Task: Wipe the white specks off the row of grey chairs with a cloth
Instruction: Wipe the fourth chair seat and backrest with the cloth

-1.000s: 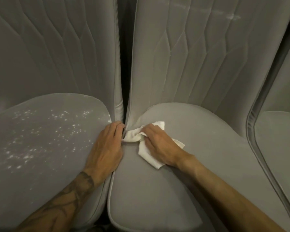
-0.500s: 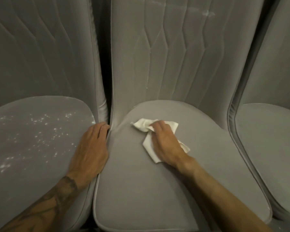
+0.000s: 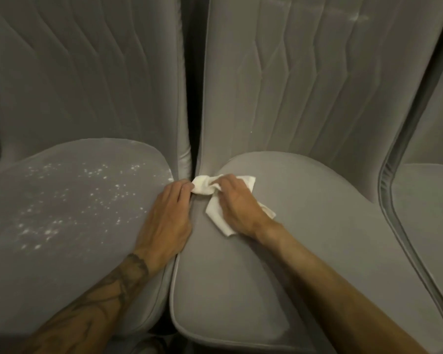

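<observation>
Grey padded chairs stand side by side. The left chair's seat (image 3: 69,251) is scattered with white specks (image 3: 62,200). The middle chair's seat (image 3: 304,238) looks free of specks. A white cloth (image 3: 205,186) lies bunched at the back left corner of the middle seat, by the gap between the chairs. My right hand (image 3: 237,206) presses flat on the cloth, fingers pointing toward the gap. My left hand (image 3: 165,221) rests flat along the right edge of the left seat, its fingertips touching the cloth's bunched end.
A third chair's seat (image 3: 430,213) shows at the right edge. A dark gap (image 3: 191,98) runs between the left and middle backrests. A faint white smear (image 3: 359,17) marks the top of the middle backrest (image 3: 304,85).
My right hand has slid the cloth left, back into the seat corner by the gap, until it meets my left fingertips. The view has swung left, showing more of the speckled seat.
</observation>
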`<state>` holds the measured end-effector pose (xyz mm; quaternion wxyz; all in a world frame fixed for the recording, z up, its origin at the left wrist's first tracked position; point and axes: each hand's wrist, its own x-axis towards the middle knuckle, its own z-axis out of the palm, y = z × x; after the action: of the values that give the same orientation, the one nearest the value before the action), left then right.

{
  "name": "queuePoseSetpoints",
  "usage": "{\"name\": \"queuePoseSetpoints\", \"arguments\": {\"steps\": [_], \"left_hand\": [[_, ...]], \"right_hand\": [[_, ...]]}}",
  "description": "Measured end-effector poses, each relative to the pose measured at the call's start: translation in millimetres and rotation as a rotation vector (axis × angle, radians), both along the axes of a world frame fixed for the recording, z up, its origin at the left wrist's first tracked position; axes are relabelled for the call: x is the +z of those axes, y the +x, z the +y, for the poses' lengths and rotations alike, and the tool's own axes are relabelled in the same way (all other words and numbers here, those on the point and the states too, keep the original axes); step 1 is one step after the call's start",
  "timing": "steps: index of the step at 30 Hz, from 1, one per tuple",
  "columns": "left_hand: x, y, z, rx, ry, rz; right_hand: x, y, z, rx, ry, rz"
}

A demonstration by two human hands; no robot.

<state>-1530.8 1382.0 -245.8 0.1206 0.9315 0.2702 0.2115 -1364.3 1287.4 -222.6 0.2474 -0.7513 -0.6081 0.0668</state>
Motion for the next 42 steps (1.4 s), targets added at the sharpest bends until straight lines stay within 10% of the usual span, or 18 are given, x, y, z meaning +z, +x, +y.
{"name": "queuePoseSetpoints", "arguments": {"steps": [9, 28, 33, 42], "left_hand": [[4.7, -5.4, 6.9, -0.040, -0.059, 0.032], [-2.7, -26.3, 26.7, -0.008, 0.074, 0.160], [-2.6, -25.1, 25.2, 0.001, 0.062, 0.162], [-1.1, -23.8, 22.1, 0.005, 0.063, 0.182]], "right_hand": [[2.1, -41.7, -50.4, 0.316, -0.002, 0.086], [2.2, -62.7, -20.5, 0.040, -0.084, 0.025], [3.8, -96.3, -86.0, 0.407, -0.029, 0.174], [-3.0, -121.1, -94.0, 0.368, 0.055, 0.252]]}}
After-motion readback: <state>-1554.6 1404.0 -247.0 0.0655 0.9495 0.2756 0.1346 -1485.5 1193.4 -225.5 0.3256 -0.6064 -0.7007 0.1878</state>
